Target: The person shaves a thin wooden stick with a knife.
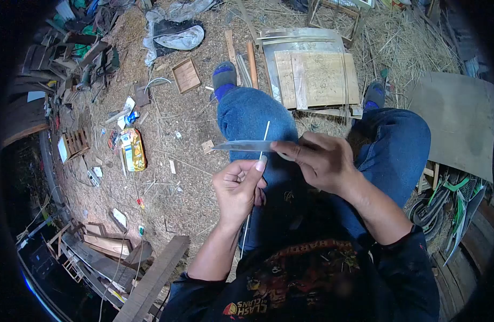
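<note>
My left hand (pixel 236 192) pinches a thin pale stick (pixel 267 131) between thumb and fingers. The stick's upper end rises past the thumb over my knee, and a lower length hangs below the hand. My right hand (pixel 324 161) is closed round a knife (pixel 242 145), its blade pointing left. The blade crosses the stick just above my left thumb; whether it presses into the stick I cannot tell. Most of the knife's handle is hidden by my fingers. Both hands are in front of my thighs in blue jeans (pixel 260 110).
Wooden boards (pixel 316 78) lie between my feet. On the littered ground to the left are a yellow packet (pixel 132 150) and a shallow wooden box (pixel 186 75). A timber beam (pixel 155 279) juts in at lower left. A large flat sheet (pixel 453 118) stands at right.
</note>
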Demonstrator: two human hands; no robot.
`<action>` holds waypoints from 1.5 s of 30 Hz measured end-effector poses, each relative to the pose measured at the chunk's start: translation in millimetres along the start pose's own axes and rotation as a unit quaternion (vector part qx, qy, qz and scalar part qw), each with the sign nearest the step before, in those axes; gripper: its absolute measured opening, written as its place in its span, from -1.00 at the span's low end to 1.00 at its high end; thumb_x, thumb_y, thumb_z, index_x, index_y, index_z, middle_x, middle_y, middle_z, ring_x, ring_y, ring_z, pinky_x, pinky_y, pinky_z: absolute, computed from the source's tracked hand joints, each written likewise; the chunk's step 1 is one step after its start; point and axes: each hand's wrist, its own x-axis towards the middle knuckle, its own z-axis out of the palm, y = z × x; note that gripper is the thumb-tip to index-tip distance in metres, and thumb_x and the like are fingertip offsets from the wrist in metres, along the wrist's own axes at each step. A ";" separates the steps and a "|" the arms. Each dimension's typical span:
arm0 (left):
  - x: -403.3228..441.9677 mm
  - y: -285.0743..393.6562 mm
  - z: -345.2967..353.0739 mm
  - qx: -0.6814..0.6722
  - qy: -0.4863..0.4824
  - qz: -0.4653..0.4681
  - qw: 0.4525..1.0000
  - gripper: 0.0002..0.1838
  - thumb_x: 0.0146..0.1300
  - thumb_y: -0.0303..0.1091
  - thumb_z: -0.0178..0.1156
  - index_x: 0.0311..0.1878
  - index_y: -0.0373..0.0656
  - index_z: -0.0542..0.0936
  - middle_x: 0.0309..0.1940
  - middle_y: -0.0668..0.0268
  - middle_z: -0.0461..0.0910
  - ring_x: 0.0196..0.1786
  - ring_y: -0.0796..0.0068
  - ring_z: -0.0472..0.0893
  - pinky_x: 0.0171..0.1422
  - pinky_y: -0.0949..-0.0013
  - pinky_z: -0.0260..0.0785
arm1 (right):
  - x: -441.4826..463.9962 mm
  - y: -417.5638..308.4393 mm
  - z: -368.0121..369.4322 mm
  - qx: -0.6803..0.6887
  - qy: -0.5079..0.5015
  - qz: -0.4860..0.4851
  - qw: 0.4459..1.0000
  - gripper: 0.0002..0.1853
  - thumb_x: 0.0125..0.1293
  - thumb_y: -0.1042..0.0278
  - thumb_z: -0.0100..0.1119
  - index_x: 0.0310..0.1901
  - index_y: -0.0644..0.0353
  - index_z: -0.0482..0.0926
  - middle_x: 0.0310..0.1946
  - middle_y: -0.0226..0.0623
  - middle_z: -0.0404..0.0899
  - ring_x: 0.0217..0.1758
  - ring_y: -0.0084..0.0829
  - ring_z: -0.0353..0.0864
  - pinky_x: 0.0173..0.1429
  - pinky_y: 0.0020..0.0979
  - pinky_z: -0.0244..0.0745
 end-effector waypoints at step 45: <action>-4.0 6.2 -10.6 0.071 -0.078 -0.047 0.993 -0.72 0.51 -0.33 0.17 -0.23 -0.38 0.69 -0.65 0.32 0.56 -0.76 0.71 0.37 -0.67 0.55 0.19 | -17.4 -8.2 7.5 -0.007 0.045 -0.064 0.997 -0.51 0.09 0.42 0.39 0.08 -0.30 0.75 -0.58 -0.46 0.34 -0.61 -0.40 0.46 -0.55 -0.33 0.45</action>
